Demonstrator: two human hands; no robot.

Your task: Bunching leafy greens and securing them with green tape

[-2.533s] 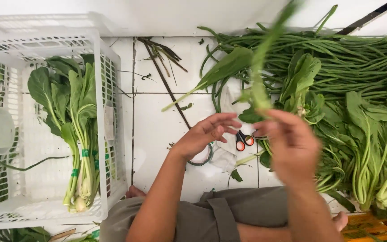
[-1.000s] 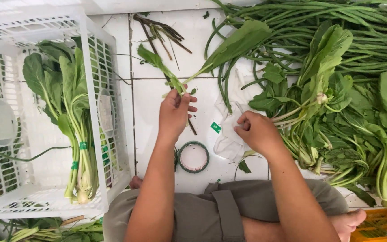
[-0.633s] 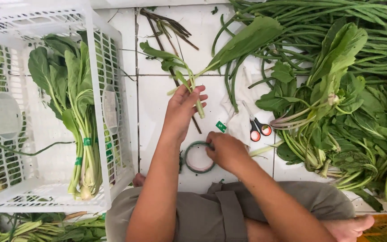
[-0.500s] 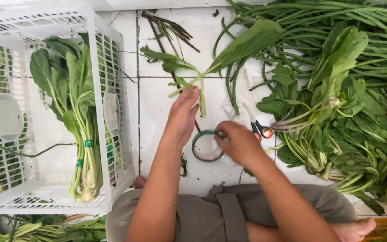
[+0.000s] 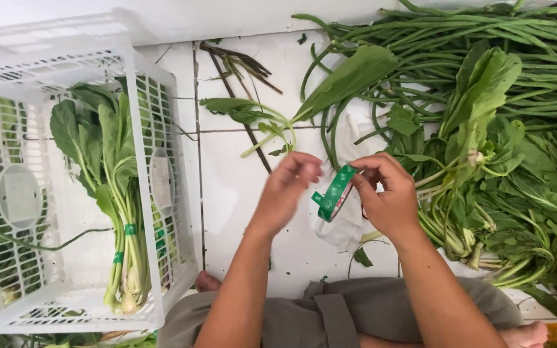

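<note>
Crate: white slotted plastic crate [image 5: 156, 193] sits at the far left, holding a tied bundle of leafy greens [image 5: 114, 193].
Change: half a second ago both hands were down at the tape roll on the tiles; now they are raised over the white tiled floor [image 5: 227, 193].
Left hand: left hand [image 5: 286, 190] has fingers loosely curled and apart, fingertips just beside the tape, gripping nothing.
Tape: green roll of tape [image 5: 334, 193] is lifted, tilted, between the hands.
Right hand: right hand [image 5: 388, 196] pinches the tape between thumb and fingers.
Right side: pile of loose green leafy stalks [image 5: 504, 193] lies beside it.
</note>
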